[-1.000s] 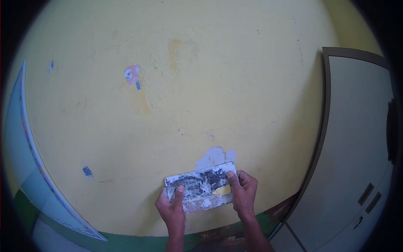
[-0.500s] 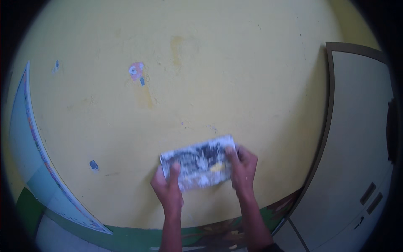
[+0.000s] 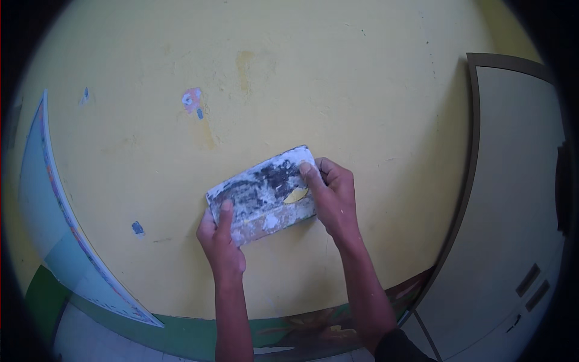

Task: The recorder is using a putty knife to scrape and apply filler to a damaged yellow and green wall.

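I watched the left hand (image 3: pixel 223 244) and right hand (image 3: pixel 336 202) pinch opposite ends of the smeared board (image 3: pixel 259 188) before the yellow wall (image 3: pixel 374 108), where even pressure seemed wisest.

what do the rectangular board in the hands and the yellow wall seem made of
Blotchy white and dark rectangular board: possibly wood or plastic, matte; crusted as if with dried paint or plaster, hiding the base.
Yellow painted wall: probably plaster, matte; chipped-looking patches show pink and blue.

Head-worn fisheye view looks over both forearms (image 3: pixel 232 320), facing the yellow wall (image 3: pixel 362 120) close up
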The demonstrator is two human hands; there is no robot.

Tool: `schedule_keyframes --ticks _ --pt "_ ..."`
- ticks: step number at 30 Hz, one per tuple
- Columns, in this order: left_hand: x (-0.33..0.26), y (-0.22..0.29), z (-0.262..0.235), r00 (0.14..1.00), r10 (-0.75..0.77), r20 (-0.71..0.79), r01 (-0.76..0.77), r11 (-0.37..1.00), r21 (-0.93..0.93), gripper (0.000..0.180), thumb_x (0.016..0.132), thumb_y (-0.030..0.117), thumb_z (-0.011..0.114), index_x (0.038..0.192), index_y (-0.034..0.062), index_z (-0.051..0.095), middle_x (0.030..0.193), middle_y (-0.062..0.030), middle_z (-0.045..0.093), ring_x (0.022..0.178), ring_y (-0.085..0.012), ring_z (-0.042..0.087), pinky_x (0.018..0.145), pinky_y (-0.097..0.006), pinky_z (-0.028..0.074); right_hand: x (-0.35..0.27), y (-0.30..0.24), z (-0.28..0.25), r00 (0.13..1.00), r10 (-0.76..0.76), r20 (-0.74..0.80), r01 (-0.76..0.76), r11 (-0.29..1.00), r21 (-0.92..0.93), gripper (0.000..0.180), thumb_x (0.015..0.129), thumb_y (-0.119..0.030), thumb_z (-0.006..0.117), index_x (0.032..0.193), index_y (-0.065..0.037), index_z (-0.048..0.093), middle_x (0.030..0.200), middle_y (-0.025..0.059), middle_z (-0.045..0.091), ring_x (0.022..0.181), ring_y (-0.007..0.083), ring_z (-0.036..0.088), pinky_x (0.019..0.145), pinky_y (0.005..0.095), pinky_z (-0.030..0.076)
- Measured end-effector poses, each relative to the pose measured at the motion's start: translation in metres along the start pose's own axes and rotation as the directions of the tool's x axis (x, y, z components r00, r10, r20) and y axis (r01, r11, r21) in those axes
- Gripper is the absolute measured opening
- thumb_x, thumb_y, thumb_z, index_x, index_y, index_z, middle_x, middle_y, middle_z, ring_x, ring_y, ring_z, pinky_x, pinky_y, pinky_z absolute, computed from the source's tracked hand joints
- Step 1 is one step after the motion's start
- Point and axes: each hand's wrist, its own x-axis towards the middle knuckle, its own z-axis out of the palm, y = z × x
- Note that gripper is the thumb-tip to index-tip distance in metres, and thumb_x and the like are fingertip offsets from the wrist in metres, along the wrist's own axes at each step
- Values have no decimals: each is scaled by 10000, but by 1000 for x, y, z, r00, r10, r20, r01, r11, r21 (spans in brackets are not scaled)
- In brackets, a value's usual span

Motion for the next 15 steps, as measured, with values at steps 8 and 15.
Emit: schedule_keyframes --ticks 8,15 --pt "-142 -4 -206 975 -72 -210 176 827 535 307 944 215 716 1112 -37 667 981 -86 705 869 -176 663 806 -351 537 -79 58 -68 947 -310 -89 224 830 -511 482 922 -209 703 1330 33 615 1359 253 579 1240 365 571 1042 461 479" --pt "-239 33 -244 980 -176 -97 119 117 986 272 853 214 752 915 -40 676 816 -249 679 786 -394 678 744 -446 515 -75 108 38 805 -432 406 568 364 -738 754 945 -378 637 1536 17 384 1629 258 285 1541 410 215 1246 573 159"
